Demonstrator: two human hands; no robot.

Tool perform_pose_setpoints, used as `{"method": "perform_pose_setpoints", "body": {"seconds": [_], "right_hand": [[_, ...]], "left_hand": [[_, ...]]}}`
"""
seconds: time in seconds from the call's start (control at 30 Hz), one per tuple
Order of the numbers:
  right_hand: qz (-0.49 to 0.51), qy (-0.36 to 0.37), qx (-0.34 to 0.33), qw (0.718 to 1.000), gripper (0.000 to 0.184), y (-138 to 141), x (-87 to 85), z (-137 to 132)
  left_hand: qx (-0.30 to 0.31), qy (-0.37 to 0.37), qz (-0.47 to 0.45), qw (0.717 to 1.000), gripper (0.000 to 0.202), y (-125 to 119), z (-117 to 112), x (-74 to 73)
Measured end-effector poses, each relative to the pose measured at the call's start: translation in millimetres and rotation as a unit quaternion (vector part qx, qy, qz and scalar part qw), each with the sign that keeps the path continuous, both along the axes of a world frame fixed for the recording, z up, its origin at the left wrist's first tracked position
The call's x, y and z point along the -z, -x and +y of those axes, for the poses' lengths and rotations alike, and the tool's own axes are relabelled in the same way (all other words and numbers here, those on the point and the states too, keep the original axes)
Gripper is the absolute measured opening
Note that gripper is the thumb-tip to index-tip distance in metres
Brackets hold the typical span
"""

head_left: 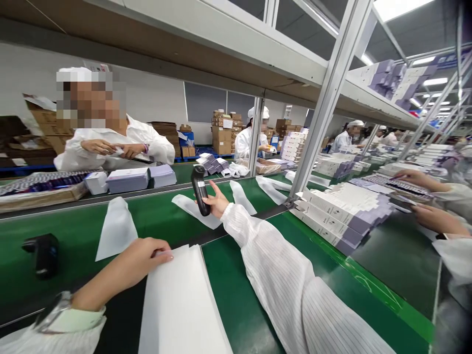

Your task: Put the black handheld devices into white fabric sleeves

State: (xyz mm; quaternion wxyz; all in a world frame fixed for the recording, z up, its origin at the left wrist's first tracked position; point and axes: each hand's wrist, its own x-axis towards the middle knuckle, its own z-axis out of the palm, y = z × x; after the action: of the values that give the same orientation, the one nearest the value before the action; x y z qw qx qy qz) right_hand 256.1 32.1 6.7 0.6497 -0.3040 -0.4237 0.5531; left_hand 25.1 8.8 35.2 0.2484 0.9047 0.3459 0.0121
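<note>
My right hand [218, 202] is stretched out over the green conveyor belt, its fingers around a black handheld device [200, 191] with a rounded, bent head and a small white label. The device stands nearly upright above a white sheet on the belt [197, 211]. My left hand [142, 258] is at the far left corner of a stack of white paper sheets [180, 305], fingers curled and closed on the top edge. A second black device [42, 254] of similar shape lies on the belt to the left. A single white sheet [116, 228] lies beyond my left hand.
More white sheets [241, 196] lie along the belt. Stacked white-and-purple boxes [339, 216] stand to the right, near a co-worker's hands [435, 216]. A metal post [320, 108] and overhead shelf [206, 44] frame the view. Another person [114, 142] works opposite, behind box stacks [128, 181].
</note>
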Motion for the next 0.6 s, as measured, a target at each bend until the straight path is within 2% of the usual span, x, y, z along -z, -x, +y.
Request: {"method": "perform_pose_setpoints", "body": {"seconds": [0.1, 0.2, 0.3, 0.37, 0.47, 0.6], "right_hand": [[-0.025, -0.012, -0.038, 0.999, 0.103, 0, -6.5, -7], [-0.051, -0.023, -0.06, 0.997, 0.106, 3, -10.7, -12], [-0.059, -0.022, -0.083, 0.995, 0.1, 9, -13.8, -14], [-0.062, -0.011, -0.083, 0.995, 0.089, 15, -15.9, -15], [-0.076, -0.002, -0.067, 0.995, 0.076, 26, -18.7, -16], [-0.089, -0.003, -0.027, 0.996, 0.074, 38, -19.9, -19]], "left_hand": [[0.013, -0.034, -0.038, 0.999, 0.03, -9, -10, 5.9], [0.032, -0.119, -0.035, 0.992, 0.03, -14, -13, 21.3], [0.081, -0.259, -0.053, 0.961, 0.031, -11, -6, 34.7], [0.095, -0.321, -0.067, 0.94, 0.032, -9, 0, 38.8], [0.085, -0.331, -0.087, 0.936, 0.036, -7, 3, 37.7], [0.044, -0.263, -0.112, 0.957, 0.036, -8, -2, 29.4]]}}
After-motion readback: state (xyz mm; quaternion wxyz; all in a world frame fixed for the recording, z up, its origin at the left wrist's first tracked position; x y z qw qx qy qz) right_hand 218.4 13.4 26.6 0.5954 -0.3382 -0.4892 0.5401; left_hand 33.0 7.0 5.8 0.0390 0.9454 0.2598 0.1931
